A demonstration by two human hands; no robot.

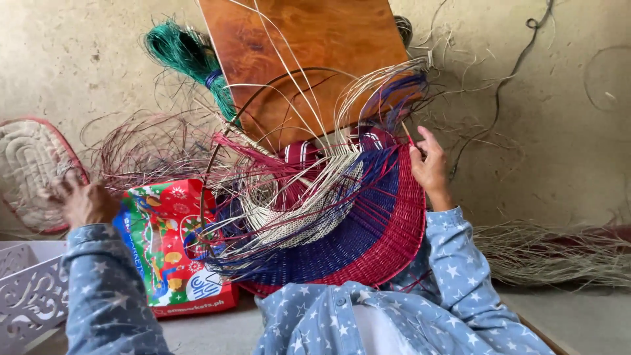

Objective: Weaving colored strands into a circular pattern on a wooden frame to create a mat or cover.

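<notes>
Fingers [420, 148] on woven fan [368, 230] rim

Around me: a green fibre bundle [187, 56], a polished wooden board [309, 46], a colourful printed bag [167, 243], a quilted mat [29, 167], a white carved basket [29, 292].

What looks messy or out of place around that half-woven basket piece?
Loose fibre strands lie scattered on the floor at right, and unwoven strips stick out untidily from the woven piece. Nothing looks damaged or spilled.

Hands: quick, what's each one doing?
Left hand: open, pulling loose reddish strands.
Right hand: closed on the woven basket's rim.
</notes>
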